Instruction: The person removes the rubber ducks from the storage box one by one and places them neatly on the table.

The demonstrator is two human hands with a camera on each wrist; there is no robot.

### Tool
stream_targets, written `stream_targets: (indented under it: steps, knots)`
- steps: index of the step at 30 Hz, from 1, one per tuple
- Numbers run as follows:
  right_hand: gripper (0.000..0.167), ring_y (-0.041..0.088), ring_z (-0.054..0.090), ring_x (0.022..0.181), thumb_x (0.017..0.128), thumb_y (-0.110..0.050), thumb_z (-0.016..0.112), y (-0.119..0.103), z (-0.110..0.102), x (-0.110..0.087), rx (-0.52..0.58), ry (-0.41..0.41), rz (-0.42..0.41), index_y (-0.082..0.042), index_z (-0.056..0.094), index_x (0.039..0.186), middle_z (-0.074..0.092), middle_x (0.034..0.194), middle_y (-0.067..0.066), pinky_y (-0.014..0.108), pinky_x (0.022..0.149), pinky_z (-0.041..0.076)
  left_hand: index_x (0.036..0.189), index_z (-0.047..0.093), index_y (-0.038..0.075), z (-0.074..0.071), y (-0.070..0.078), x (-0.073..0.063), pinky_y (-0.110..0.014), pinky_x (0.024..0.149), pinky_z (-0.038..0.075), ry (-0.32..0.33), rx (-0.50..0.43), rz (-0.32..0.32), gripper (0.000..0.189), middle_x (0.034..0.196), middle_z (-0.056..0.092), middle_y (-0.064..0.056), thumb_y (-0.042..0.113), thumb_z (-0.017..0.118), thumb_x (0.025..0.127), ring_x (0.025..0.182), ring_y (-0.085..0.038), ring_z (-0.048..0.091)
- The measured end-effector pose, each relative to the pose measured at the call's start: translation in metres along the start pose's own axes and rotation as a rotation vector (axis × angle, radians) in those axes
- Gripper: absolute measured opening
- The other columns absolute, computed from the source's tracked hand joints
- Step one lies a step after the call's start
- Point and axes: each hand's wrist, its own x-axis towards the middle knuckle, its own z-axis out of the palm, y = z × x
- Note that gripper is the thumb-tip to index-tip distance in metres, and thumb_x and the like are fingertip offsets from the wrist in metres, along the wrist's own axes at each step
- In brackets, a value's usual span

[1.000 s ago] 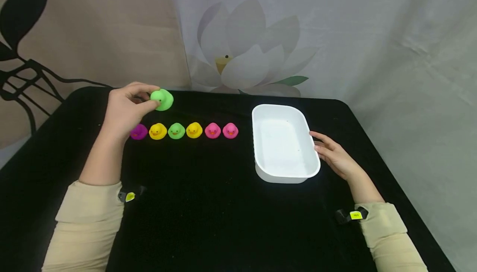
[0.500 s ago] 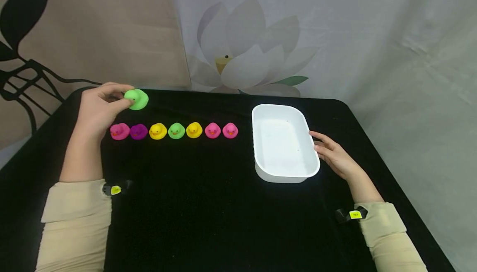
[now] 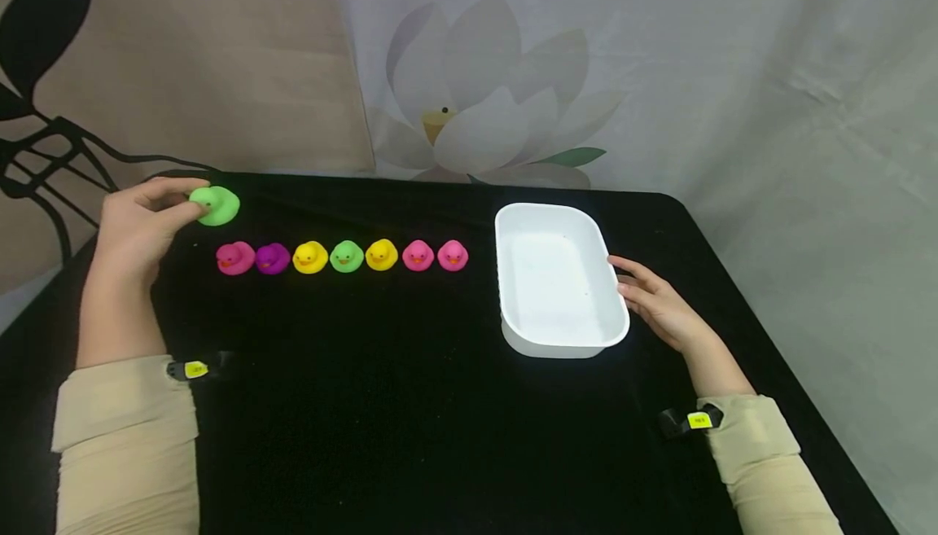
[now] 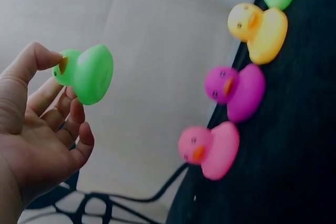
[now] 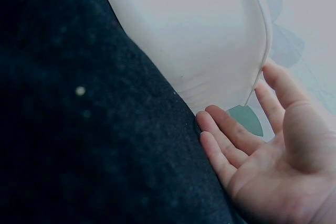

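My left hand (image 3: 139, 221) pinches a green rubber duck (image 3: 218, 207) between thumb and fingers, above the table's left part. In the left wrist view this rubber duck (image 4: 92, 72) lies tipped on its side, the thumb by its beak. Right below stands a row of rubber ducks: pink (image 3: 235, 259), purple (image 3: 273, 259), yellow (image 3: 310, 258), green (image 3: 347, 257), another yellow (image 3: 382, 256) and two pink at the right end. My right hand (image 3: 663, 307) touches the right side of a white plastic tub (image 3: 560, 351), fingers fairly straight, fingertips at its rim and wall.
A black cloth covers the table (image 3: 410, 429). Behind its far edge hangs a pale curtain (image 3: 696, 71) with a flower print. The white tub stands right of the duck row, a short gap from the last pink duck.
My left hand has moved left with the green duck, from over the purple duck to beyond the row's left end, uncovering the leftmost pink duck. The right hand and tub have stayed put.
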Motion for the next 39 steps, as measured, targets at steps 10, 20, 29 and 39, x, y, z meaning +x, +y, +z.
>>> stream_targets:
  steps: [10,20,29,39]
  knots:
    - [0.053,0.009,0.055,0.112,0.100,-0.019,0.053,-0.001,0.000,0.000,-0.002,0.003,0.007,-0.010,0.033,0.148,0.043,0.137,0.020,0.021,0.091,0.044,0.132,0.059,0.022,-0.021,-0.024,0.002,-0.048,0.108,0.022,-0.026,0.029,-0.125,0.043,0.114,0.047,0.014,0.038,0.061,0.092,0.112,-0.011,0.036]
    - [0.053,0.010,0.056,0.112,0.099,-0.021,0.053,0.001,-0.001,0.000,-0.006,0.000,-0.004,-0.012,0.034,0.148,0.044,0.137,0.017,0.022,0.091,0.045,0.136,0.054,0.021,-0.028,-0.045,0.003,-0.065,0.104,0.015,-0.141,0.090,-0.140,0.052,0.141,0.032,-0.011,0.048,0.057,0.092,0.134,-0.040,0.018]
    - [0.054,0.011,0.056,0.112,0.099,-0.022,0.054,0.001,-0.001,-0.001,-0.011,0.005,-0.001,-0.012,0.033,0.148,0.044,0.137,0.016,0.022,0.091,0.045,0.140,0.050,0.022,-0.029,-0.063,0.004,-0.068,0.104,0.012,-0.160,0.085,-0.217,0.057,0.147,0.026,-0.015,0.051,0.056,0.091,0.138,-0.045,0.013]
    - [0.054,0.011,0.055,0.113,0.100,-0.021,0.053,0.001,-0.001,0.000,-0.009,-0.004,-0.002,-0.012,0.032,0.149,0.045,0.137,0.016,0.021,0.092,0.044,0.141,0.049,0.021,-0.027,-0.082,0.005,-0.069,0.103,0.011,-0.188,0.069,-0.251,0.058,0.149,0.023,-0.017,0.051,0.055,0.091,0.137,-0.046,0.013]
